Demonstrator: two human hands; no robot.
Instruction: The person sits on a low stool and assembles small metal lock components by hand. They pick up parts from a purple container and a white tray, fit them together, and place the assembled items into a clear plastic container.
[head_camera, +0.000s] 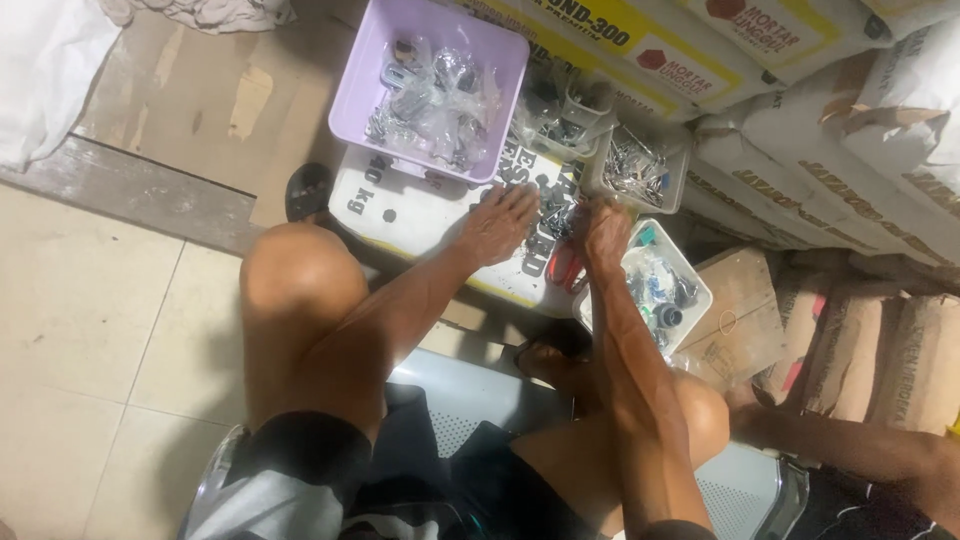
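Head view, looking down past our knees: we sit on a grey perforated metal seat (470, 400) with both arms stretched forward over a white printed sack (420, 215) lying flat on the floor. Our left hand (497, 225) rests palm down on the sack, fingers spread and flat, grasping nothing. Our right hand (604, 232) is bent downward at the sack's far edge, fingertips gathered over a small heap of dark metal hardware pieces (556, 215); whether its grip is closed on one of them we cannot tell, as the back of the hand hides the fingertips.

The heap lies between the two hands, touching the sack's surface. We judge these pieces to be small, stiff and light singly (though slippery and prone to scatter), best pinched one at a time between thumb and forefinger across the narrow part.

Around the hands stand a lilac square plastic tub (430, 85) holding clear bags of metal fittings, a clear plastic box of silvery parts (640, 170) just beyond the right hand, and a white rectangular tray of mixed small parts (655, 285) beside the right forearm. A red-handled object (563, 265) lies near the right wrist, too hidden to identify. Stacked paper sacks (850, 150) fill the right side. Another person's arm (860, 445) enters at lower right.
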